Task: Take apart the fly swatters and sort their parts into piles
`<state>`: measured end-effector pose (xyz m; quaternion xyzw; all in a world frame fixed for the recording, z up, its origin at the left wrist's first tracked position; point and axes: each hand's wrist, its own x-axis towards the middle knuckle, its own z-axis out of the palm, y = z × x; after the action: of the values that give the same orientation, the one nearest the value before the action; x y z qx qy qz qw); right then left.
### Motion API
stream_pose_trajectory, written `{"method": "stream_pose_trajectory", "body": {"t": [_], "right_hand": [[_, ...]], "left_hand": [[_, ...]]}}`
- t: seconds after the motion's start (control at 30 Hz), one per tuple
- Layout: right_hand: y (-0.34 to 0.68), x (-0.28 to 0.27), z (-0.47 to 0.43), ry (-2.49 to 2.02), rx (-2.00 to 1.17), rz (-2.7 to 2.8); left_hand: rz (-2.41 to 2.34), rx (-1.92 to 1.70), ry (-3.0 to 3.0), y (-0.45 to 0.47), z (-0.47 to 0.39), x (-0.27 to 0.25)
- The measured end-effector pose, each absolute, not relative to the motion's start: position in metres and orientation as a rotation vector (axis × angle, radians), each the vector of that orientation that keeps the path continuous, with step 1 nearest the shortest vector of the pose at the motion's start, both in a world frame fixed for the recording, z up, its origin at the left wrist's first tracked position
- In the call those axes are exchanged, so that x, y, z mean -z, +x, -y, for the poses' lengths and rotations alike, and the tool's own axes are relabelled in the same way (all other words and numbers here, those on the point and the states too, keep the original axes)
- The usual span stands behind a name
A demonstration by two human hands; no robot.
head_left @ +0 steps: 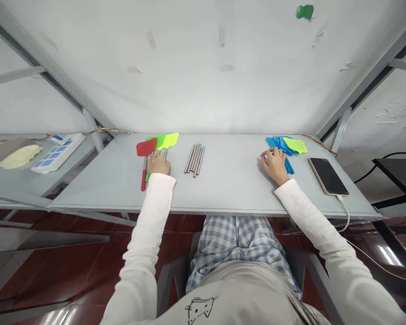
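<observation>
Left cluster joined up, the rest in parts

I'd judge the work to be partly done. At the far left of the table [230, 189] lie the red swatter [146, 147], the green swatter [157, 137] and the yellow-green swatter [169, 141]; the red one, at least, shows head, metal shaft and handle in line. Left over, as I read it, are the bare metal rods [195, 158] side by side left of centre, and at the far right the blue pieces [279, 143], with a yellow-green head [296, 145] lying over them.

The swatter heads are flat, bright and broad; the rods are slim, shiny and slightly fanned.

My left hand [159, 165] curls over the shafts; I cannot tell whether it grips one. My right hand [274, 165] is beside the blue pieces, fingers bent and loosely apart, nothing seen in them; whether they touch is hidden.
</observation>
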<state>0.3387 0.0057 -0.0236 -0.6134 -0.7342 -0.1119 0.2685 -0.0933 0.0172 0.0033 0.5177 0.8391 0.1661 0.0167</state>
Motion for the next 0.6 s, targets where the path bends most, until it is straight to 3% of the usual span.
{"method": "stream_pose_trajectory", "body": {"t": [0.2, 0.3, 0.43, 0.6], "right_hand": [[0.320, 0.012, 0.001, -1.474, 0.047, 1.938], [0.296, -0.003, 0.000, -1.297, -0.370, 1.778], [0.272, -0.027, -0.014, -1.136, -0.922, 1.261], [0.268, -0.048, -0.027, -1.101, -1.037, 0.855]], "left_hand": [[-2.302, -0.840, 1.808, -0.047, -0.004, -0.019], [-1.907, -1.079, 2.065, 0.002, 0.013, -0.026], [-1.462, -1.090, 2.266, 0.060, 0.032, -0.030], [-1.373, -1.102, 2.304, 0.093, 0.039, -0.025]]}}
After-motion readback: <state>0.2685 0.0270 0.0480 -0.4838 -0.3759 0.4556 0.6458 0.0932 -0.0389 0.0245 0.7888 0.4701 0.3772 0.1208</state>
